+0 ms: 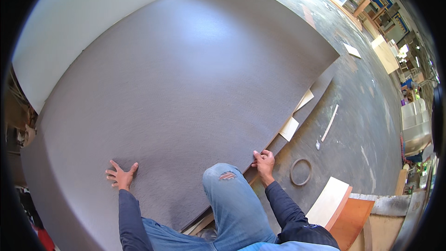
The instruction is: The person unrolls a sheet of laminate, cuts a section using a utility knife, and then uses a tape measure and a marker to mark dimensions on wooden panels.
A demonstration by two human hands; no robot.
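A large grey-brown laminate-like sheet (167, 88) with a fine grain spreads out in front of me, its far corners curling up. My left hand (122, 175) lies on it at the lower left, fingers spread and palm down. At the sheet's right edge, my right hand (264, 162) is closed, with thumb and fingers pinching the edge. My bent knee, in torn jeans, rests over the sheet between the hands. Two pale wood pieces, one of them squarish (289, 129), stick out from under the right edge. What supports the sheet is mostly hidden.
On the concrete floor (357, 135) to the right lie a brown ring (300, 172) and a thin pale strip (330, 123). White and orange-brown panels (350, 221) stand at lower right. A pale upright sheet (93, 14) rises at far left. Boards and clutter line the far right.
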